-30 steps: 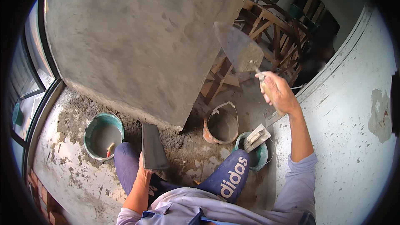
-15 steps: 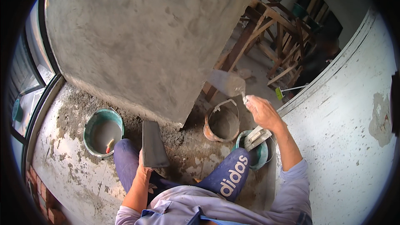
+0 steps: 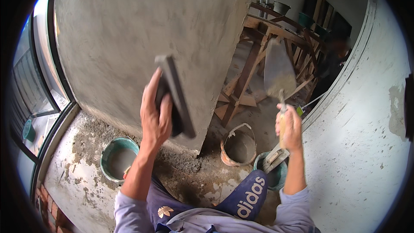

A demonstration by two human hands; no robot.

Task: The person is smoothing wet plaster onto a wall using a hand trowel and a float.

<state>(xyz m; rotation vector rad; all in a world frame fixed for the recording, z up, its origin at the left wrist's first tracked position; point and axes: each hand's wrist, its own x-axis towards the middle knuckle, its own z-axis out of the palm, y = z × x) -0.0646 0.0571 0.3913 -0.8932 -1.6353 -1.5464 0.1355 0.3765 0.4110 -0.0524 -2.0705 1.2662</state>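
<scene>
My left hand (image 3: 156,114) is wrapped round the grip of a dark plastering float (image 3: 179,97), held up on edge in front of the grey plastered wall (image 3: 142,26). Whether the float touches the wall I cannot tell. On the right, my right hand (image 3: 290,127) grips the pale handle of a trowel (image 3: 279,69), its blade pointing up and away, with mortar near the neck. Below that hand, a green bucket (image 3: 276,180) holds a light-coloured, long-bladed tool (image 3: 275,159). An orange-rimmed bucket (image 3: 238,149) with a raised wire handle stands by the wall's corner.
At the left stands a green bucket (image 3: 113,157) of greyish water, partly behind my forearm. Mortar crumbs (image 3: 174,164) litter the wall's foot. A wooden trestle (image 3: 254,56) and a dark-clothed person (image 3: 330,67) are beyond the corner. A white speckled wall (image 3: 353,155) rises right, a glazed frame (image 3: 41,73) left.
My left hand has lifted the float from beside my knee up before the wall. My right hand has shifted right and slightly down, its trowel swinging from pointing left to pointing up.
</scene>
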